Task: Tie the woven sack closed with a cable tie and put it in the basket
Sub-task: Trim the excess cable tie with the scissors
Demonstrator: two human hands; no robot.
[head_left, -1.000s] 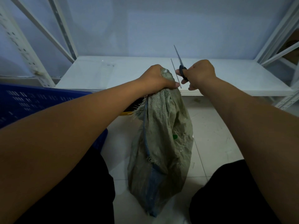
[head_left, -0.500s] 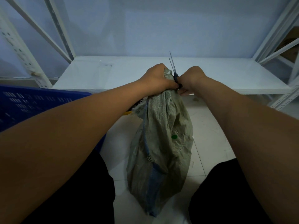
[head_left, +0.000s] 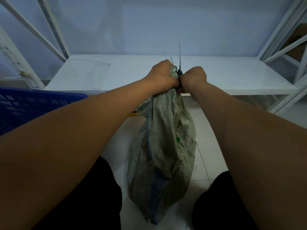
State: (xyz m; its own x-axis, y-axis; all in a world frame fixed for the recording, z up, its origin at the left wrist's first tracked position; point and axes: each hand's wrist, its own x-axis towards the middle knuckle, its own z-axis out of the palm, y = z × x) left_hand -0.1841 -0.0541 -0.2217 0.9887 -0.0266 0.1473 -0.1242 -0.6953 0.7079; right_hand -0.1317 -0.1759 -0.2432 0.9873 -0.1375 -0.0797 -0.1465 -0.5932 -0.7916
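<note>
We have the woven sack bunched at its neck and hanging over the tiled floor between our knees, in front of the white shelf. Our left hand is a fist around the gathered neck, fingers curled tight into the cloth. Our right hand sits just beside it, touching at the neck, fingers closed and seemingly pinching the cable tie, whose thin dark tails stick up above the sack's neck. We cannot tell whether the tie is threaded through its head or pulled snug; the fists hide that spot. So we judge the tying to be under way but not finished, and the move to the blue basket, left of the sack, is still to come.

The sack looks grey-green, worn and crumpled, loosely filled, with a blue stripe running down it and a small green spot on its side.
</note>
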